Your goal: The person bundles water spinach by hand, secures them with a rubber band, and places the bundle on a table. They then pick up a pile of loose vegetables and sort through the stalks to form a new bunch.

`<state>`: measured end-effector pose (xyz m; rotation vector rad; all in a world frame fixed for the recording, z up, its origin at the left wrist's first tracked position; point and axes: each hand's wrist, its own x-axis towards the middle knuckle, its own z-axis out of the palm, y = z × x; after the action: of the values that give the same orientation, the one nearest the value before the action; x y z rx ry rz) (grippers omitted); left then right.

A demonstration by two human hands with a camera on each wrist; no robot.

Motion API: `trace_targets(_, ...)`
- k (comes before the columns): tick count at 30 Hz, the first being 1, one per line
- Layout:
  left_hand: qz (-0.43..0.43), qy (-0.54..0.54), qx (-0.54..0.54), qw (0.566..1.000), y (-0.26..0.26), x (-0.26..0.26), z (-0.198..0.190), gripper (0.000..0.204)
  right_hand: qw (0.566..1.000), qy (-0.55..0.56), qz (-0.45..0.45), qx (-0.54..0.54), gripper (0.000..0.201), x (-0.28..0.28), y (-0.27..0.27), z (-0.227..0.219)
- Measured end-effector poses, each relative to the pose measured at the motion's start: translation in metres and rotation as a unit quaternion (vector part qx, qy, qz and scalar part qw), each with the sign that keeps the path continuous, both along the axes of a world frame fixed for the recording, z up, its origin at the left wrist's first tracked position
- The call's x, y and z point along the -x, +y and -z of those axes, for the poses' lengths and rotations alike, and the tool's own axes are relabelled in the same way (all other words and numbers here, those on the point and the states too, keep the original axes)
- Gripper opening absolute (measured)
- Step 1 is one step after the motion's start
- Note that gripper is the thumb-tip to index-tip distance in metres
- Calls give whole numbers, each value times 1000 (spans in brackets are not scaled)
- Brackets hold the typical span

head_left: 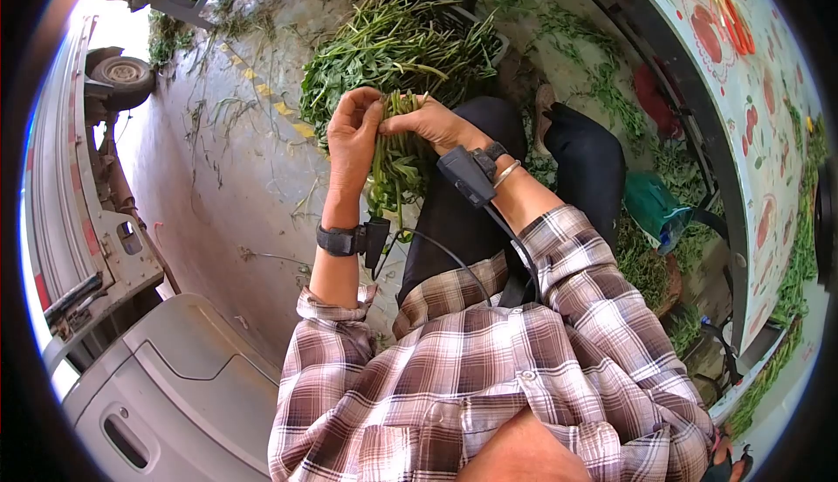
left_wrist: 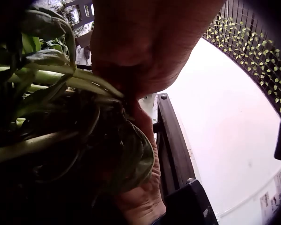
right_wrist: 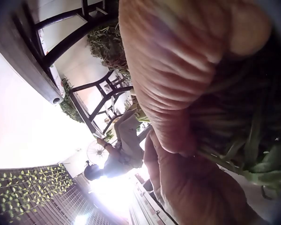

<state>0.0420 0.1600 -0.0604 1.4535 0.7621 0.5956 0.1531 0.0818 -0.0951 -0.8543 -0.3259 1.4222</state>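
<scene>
"Step in hand, head view?"

"Judged as bunching. Left hand (head_left: 353, 128) and right hand (head_left: 432, 124) together at one bunch of greens (head_left: 397, 168), on the near side of a larger heap (head_left: 384, 54). Right thumb and fingers clamped round the stems; left fingers curled, thumb against them, apparently pinching the bunch's edge."

"Next move?"

"My reading: it calls for a firm right grip, with the left hand evening or securing the stems. No tie made out."

"Unclear there?"

"Left fingertips' exact contact. Also a red item (head_left: 740, 35) on the worktop (head_left: 738, 133): possibly scissors, cannot confirm."

"Left wrist view?"

"Stems run in under the hand; leaves and shadow cover the pinch. Lower left nearly black."

"Right wrist view?"

"Both hands loom close and meet; stems beside them dim, bunch cut off at the frame edge. Glare washes out the background; a person (right_wrist: 117, 159) there is backlit, action unreadable."
</scene>
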Motion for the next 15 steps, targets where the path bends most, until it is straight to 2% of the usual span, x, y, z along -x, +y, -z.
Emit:
trace_targets(1,-2,0,0,1000,-1,1,-1,13,1000,-8,-1,4,18,0,0,0)
trace_targets(3,35,44,-184,981,-2,-1,-8,19,1000,-17,-1,8,18,0,1,1)
trace_targets(6,79,68,-190,976,1,3,-10,22,999,-40,-17,21,19,-1,1,2)
trace_targets(13,78,85,-190,975,4,8,-3,21,998,-51,-25,9,22,0,1,5)
trace_targets(15,89,67,-245,963,5,8,-1,24,999,-41,-24,10,22,0,1,5)
